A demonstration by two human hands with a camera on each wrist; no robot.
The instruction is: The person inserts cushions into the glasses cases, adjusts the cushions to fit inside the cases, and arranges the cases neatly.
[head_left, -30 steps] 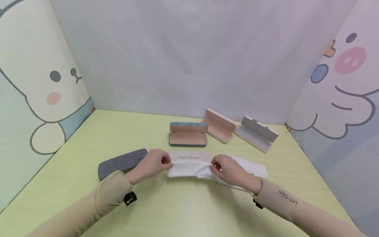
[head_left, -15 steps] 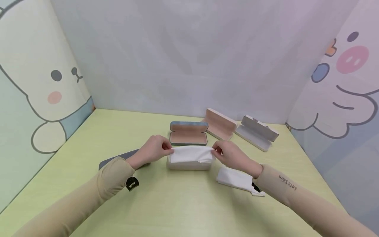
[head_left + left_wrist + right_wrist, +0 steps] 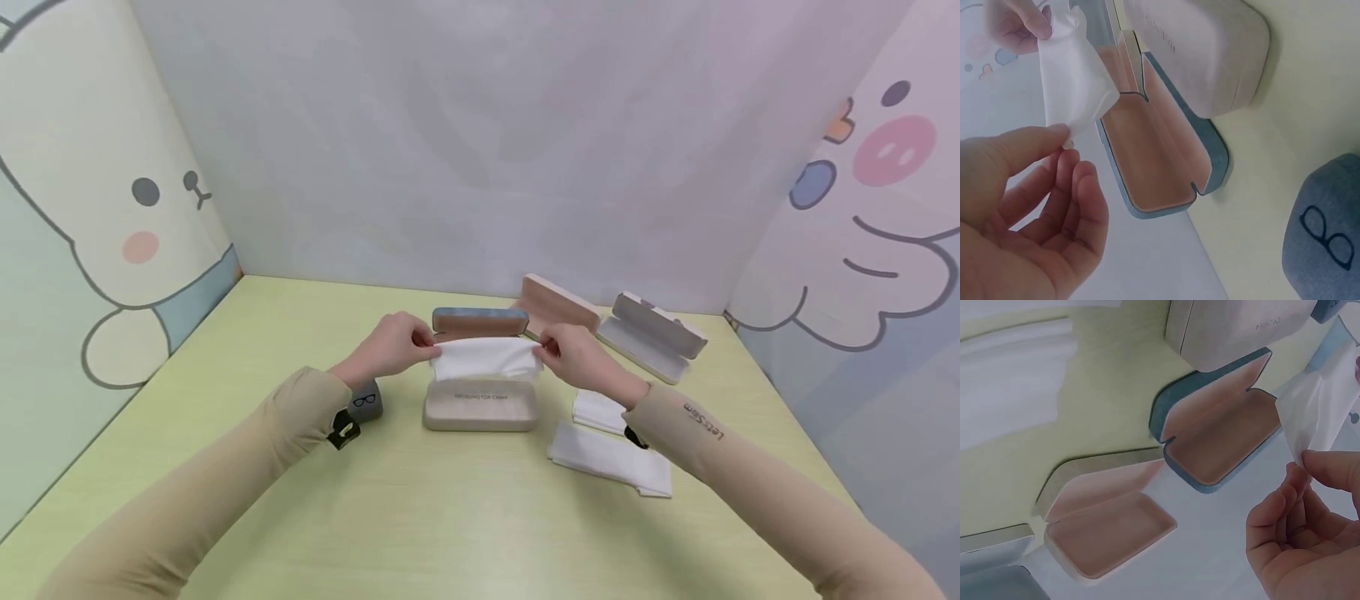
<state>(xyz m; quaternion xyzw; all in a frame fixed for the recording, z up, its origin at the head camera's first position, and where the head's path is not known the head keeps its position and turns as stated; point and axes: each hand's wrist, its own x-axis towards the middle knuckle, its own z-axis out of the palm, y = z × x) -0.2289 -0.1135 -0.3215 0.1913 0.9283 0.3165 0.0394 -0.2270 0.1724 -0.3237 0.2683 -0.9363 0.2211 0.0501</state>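
Note:
A folded white cloth (image 3: 486, 358) is stretched between both hands in the head view. My left hand (image 3: 396, 343) pinches its left end between thumb and fingertips, and my right hand (image 3: 576, 354) pinches the right end. The cloth overlaps the open blue glasses case (image 3: 480, 322), hiding most of its pink-lined base. In the left wrist view the blue case (image 3: 1147, 153) shows its lining, with the cloth (image 3: 1072, 69) beside it. Just nearer than the cloth stands a closed beige glasses case (image 3: 482, 410) with small lettering on its lid.
Behind, to the right, an open pink case (image 3: 558, 304) and an open grey-lined case (image 3: 648, 337) stand near the back wall. Two folded white cloths lie at the right, the nearer cloth (image 3: 607, 458) in full view. A dark grey case (image 3: 366, 402) is partly hidden by the left arm.
Both hands have carried the white cloth away from the wearer, from in front of the beige case up over it to the open blue case. The cases have stayed put.

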